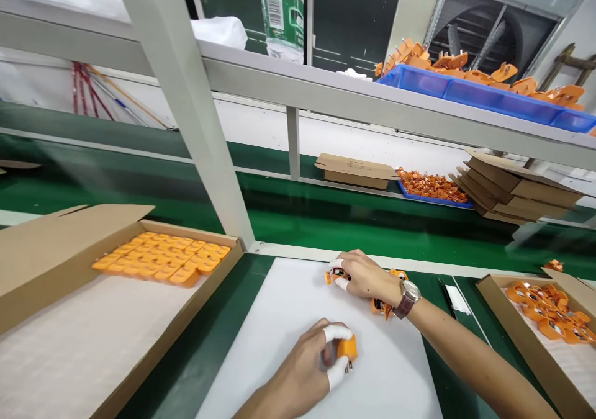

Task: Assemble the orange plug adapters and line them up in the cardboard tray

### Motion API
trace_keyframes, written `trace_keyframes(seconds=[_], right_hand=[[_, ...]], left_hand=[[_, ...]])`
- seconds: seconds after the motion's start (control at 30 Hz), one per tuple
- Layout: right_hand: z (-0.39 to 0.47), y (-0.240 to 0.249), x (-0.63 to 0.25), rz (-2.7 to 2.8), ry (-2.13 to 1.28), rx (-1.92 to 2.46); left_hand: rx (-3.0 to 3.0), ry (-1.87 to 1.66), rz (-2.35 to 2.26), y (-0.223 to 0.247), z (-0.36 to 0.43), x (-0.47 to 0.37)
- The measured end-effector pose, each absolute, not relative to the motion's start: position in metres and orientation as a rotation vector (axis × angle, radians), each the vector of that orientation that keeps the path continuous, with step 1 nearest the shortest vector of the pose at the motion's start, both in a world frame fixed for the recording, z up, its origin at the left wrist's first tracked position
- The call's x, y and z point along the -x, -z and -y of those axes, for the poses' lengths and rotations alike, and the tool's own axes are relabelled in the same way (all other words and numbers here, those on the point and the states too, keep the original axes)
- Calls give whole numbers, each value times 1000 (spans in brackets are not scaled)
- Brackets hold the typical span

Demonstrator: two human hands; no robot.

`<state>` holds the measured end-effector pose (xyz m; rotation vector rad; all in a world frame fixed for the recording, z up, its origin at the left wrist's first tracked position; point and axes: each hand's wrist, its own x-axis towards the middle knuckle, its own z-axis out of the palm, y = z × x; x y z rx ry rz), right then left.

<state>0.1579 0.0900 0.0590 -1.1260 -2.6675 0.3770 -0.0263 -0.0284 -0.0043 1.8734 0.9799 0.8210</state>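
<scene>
My left hand (310,366) holds an orange block (347,348) with metal prongs between its thumb and index finger, over the white board (261,338). White covers wrap the fingertips. Farther back on the board, my right hand (358,274), with a watch at the wrist, has its white-covered fingers closed round an orange piece (338,274) with dark inner parts. More orange pieces (382,308) lie beside and partly behind the right hand and wrist.
At left an open carton (167,326) holds rows of orange blocks. At right a carton (507,316) holds loose orange parts. A metal frame (209,152) rises behind the board; its shelf carries a bottle (283,15) and a blue tray (465,96). Flat cartons (516,186) are stacked beyond.
</scene>
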Motion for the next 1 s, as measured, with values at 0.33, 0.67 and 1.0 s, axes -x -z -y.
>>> trace_keyframes(seconds=[0.33, 0.67, 1.0], right_hand=[[-49, -86, -164, 2552, -275, 1145], [21, -38, -173, 1925, -1246, 1134], [21, 27, -163, 1559, -1357, 1000]], left_hand=[[-1714, -893, -1033, 3, 23, 29], [-1155, -1035, -939, -5, 7, 34], [-1156, -974, -982, 11, 10, 29]])
